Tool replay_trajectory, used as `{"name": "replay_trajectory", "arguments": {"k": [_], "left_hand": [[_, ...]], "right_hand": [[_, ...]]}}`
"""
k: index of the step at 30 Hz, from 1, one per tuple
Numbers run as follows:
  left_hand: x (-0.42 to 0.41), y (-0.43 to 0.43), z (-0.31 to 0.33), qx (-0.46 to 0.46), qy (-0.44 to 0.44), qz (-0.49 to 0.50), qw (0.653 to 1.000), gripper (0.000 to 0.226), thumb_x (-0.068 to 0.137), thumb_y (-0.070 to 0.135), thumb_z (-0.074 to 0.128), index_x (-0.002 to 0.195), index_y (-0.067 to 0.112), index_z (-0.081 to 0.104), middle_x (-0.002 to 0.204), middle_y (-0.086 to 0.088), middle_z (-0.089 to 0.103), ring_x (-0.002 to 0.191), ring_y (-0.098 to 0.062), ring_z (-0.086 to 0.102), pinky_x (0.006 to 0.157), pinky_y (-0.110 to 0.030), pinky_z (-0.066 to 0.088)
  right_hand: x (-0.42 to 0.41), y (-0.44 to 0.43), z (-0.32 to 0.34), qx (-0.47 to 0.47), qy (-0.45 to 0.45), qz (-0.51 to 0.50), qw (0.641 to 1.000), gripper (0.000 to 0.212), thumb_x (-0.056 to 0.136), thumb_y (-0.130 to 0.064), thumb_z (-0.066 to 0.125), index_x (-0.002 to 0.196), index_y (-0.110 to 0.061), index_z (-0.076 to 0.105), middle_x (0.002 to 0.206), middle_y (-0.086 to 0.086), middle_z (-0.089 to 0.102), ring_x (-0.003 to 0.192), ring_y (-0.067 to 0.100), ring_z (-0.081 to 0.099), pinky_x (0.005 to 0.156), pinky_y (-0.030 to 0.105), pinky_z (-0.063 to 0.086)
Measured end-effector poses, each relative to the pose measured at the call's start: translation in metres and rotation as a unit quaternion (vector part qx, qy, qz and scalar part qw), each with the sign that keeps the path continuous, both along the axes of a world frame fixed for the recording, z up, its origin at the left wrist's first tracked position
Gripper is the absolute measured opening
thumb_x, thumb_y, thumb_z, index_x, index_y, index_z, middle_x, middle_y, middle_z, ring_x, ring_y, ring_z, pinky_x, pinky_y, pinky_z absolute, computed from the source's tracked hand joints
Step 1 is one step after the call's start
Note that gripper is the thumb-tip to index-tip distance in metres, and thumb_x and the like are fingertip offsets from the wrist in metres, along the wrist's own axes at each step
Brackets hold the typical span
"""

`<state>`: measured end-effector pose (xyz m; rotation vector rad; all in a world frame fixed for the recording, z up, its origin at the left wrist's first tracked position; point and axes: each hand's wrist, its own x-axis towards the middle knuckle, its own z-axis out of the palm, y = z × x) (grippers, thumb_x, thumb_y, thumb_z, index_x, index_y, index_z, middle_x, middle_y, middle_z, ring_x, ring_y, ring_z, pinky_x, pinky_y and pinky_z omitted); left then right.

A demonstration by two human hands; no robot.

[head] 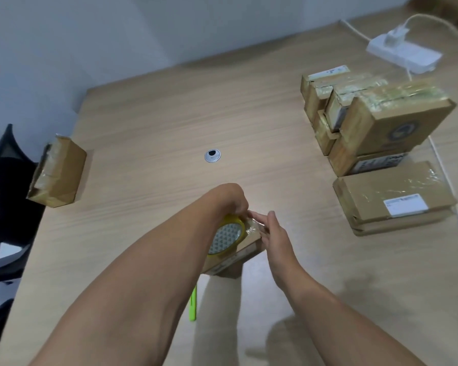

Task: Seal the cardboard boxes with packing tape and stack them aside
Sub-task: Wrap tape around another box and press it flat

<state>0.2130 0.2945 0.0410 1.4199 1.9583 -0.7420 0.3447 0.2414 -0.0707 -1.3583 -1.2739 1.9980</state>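
1. the wooden table fills most of the view and runs back to a pale wall.
2. a dark chair stands off the table's left edge.
3. at the right rear, a stack of boxes stands in two layers. glossy tape runs across the tops, and the nearest top box bears a round dark print.
4. just in front of that stack lies a flat box with a white label and shiny clear tape over its top.
5. a lone box sits at the table's left edge, well apart from the others, its taped end facing the chair.
6. a white power strip lies at the far right with a plug in it. a white cable trails past the stack.
7. the small box being taped sits near the front middle of the table, under both hands, mostly hidden by the left forearm.
8. the right hand lies along the small box's right end with fingers fairly straight and together. its fingertips touch the clear tape there, and it clasps nothing.
9. the left hand is curled over the top of the tape roll and grips it.
10. the tape roll, yellowish with a patterned core, stands on edge against the small box's top.
11. a thin green tool lies on the table beneath the left forearm. what kind it is cannot be told.
12. a round silver grommet is set in the table's middle.
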Motion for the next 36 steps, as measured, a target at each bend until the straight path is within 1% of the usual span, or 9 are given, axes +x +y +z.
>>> {"name": "replay_trajectory", "arguments": {"k": [3, 8, 15, 18, 22, 27, 30, 32, 36], "left_hand": [[0.005, 0.003, 0.001, -0.023, 0.02, -0.022, 0.999, 0.036, 0.101, 0.028, 0.054, 0.126, 0.003, 0.063, 0.118, -0.015, 0.06, 0.097, -0.025, 0.053, 0.082, -0.031, 0.043], [0.01, 0.006, 0.002, -0.044, 0.037, -0.042, 0.997, 0.039, 0.102, 0.032, 0.053, 0.127, 0.005, 0.064, 0.113, -0.014, 0.058, 0.095, -0.024, 0.051, 0.082, -0.031, 0.042], [0.005, 0.008, 0.0, -0.037, 0.035, -0.008, 0.999, 0.041, 0.098, 0.035, 0.059, 0.125, 0.003, 0.065, 0.111, -0.014, 0.059, 0.102, -0.026, 0.058, 0.09, -0.033, 0.047], [0.005, 0.009, 0.0, -0.035, 0.033, -0.004, 0.999, 0.043, 0.1, 0.036, 0.057, 0.128, 0.005, 0.063, 0.129, -0.014, 0.061, 0.119, -0.028, 0.058, 0.093, -0.033, 0.046], [0.006, 0.009, -0.001, -0.026, 0.033, -0.007, 0.999, 0.039, 0.102, 0.031, 0.054, 0.13, 0.005, 0.062, 0.132, -0.013, 0.06, 0.11, -0.027, 0.058, 0.091, -0.032, 0.046], [0.009, 0.008, -0.005, -0.006, 0.049, -0.011, 0.999, 0.033, 0.101, 0.023, 0.055, 0.125, 0.003, 0.065, 0.104, -0.01, 0.056, 0.091, -0.024, 0.052, 0.075, -0.029, 0.041], [0.009, 0.008, -0.006, 0.001, 0.048, -0.005, 0.999, 0.032, 0.1, 0.025, 0.058, 0.121, 0.003, 0.065, 0.102, -0.009, 0.054, 0.104, -0.027, 0.061, 0.08, -0.032, 0.045], [0.008, 0.008, -0.01, 0.013, 0.04, 0.013, 0.999, 0.026, 0.098, 0.026, 0.061, 0.113, 0.005, 0.067, 0.101, -0.009, 0.055, 0.108, -0.029, 0.062, 0.079, -0.033, 0.047], [0.008, 0.005, -0.018, 0.039, 0.039, 0.063, 0.996, 0.025, 0.091, 0.019, 0.063, 0.071, 0.008, 0.052, 0.08, -0.006, 0.054, 0.07, -0.023, 0.052, 0.07, -0.033, 0.044]], "right_hand": [[-0.002, 0.003, 0.003, 0.004, -0.014, -0.009, 1.0, 0.057, 0.08, -0.083, 0.037, 0.112, -0.049, 0.07, 0.107, -0.016, 0.075, 0.11, 0.014, 0.067, 0.103, 0.049, 0.049], [-0.01, 0.01, 0.008, 0.04, -0.054, -0.047, 0.997, 0.026, 0.083, -0.056, 0.058, 0.095, -0.038, 0.073, 0.094, -0.017, 0.073, 0.099, 0.013, 0.066, 0.088, 0.038, 0.056], [-0.013, 0.022, 0.011, 0.058, -0.079, -0.039, 0.994, 0.018, 0.1, -0.027, 0.054, 0.088, -0.024, 0.067, 0.088, -0.006, 0.068, 0.08, 0.013, 0.061, 0.071, 0.031, 0.048], [-0.015, 0.027, 0.011, 0.065, -0.105, -0.03, 0.992, 0.018, 0.1, -0.032, 0.053, 0.087, -0.028, 0.065, 0.089, -0.005, 0.068, 0.08, 0.015, 0.061, 0.072, 0.034, 0.048], [-0.019, 0.033, 0.009, 0.051, -0.13, -0.024, 0.99, 0.019, 0.097, -0.031, 0.052, 0.084, -0.028, 0.066, 0.089, -0.003, 0.07, 0.085, 0.021, 0.067, 0.079, 0.042, 0.055], [-0.02, 0.03, 0.007, 0.049, -0.167, -0.018, 0.984, 0.021, 0.099, -0.032, 0.05, 0.084, -0.029, 0.065, 0.089, -0.006, 0.069, 0.088, 0.021, 0.066, 0.082, 0.046, 0.057], [-0.021, 0.031, 0.007, 0.032, -0.156, -0.036, 0.987, 0.022, 0.101, -0.029, 0.049, 0.086, -0.024, 0.064, 0.092, -0.002, 0.069, 0.091, 0.023, 0.066, 0.082, 0.044, 0.056], [-0.02, 0.031, 0.007, 0.03, -0.159, -0.037, 0.986, 0.023, 0.102, -0.03, 0.047, 0.089, -0.02, 0.063, 0.092, 0.0, 0.068, 0.09, 0.022, 0.064, 0.078, 0.041, 0.053], [-0.022, 0.029, 0.005, 0.041, -0.185, -0.02, 0.982, 0.024, 0.102, -0.033, 0.046, 0.087, -0.023, 0.061, 0.092, -0.003, 0.066, 0.086, 0.018, 0.062, 0.08, 0.042, 0.055]]}}
